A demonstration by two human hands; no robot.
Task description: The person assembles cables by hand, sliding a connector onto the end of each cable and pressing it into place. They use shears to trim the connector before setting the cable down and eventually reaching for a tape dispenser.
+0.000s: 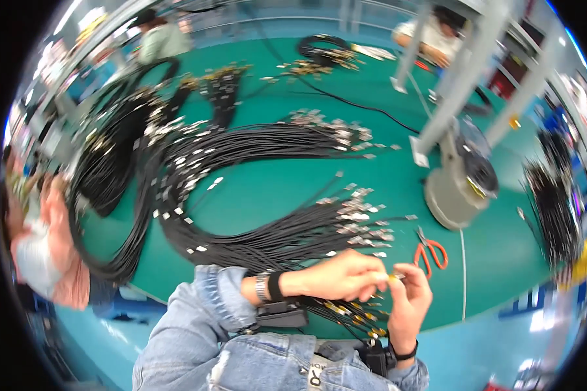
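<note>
A person in a denim jacket (189, 326) is working at a green table (502, 254), with both hands just to the left of the orange-handled cutters (432, 254). The left hand (352, 277) is curling its fingers closed, its fingertips gripping a small yellow piece (392, 277) from 1 side. The right hand (411, 300) is pinching the same piece between thumb and finger from the other side. The piece is sitting left of the cutters and a little nearer the person; blur is hiding its exact shape.

Under the 2 hands, nearer the person than the cutters, black cables with yellow ends (355, 313) are lying in a bunch. Left of the cutters, a thick bundle of black cables (261, 238) is bending round, its silver ends (365, 225) pointing toward them. Beyond the cutters and slightly right, a beige round-based device (456, 195) is standing beside a grey metal frame (466, 91). Far to the right of the cutters, another black bundle (554, 212) is resting near the table's edge. Well beyond the cutters, a co-worker in a white top (407, 29) is leaning over the far side of the table.
</note>
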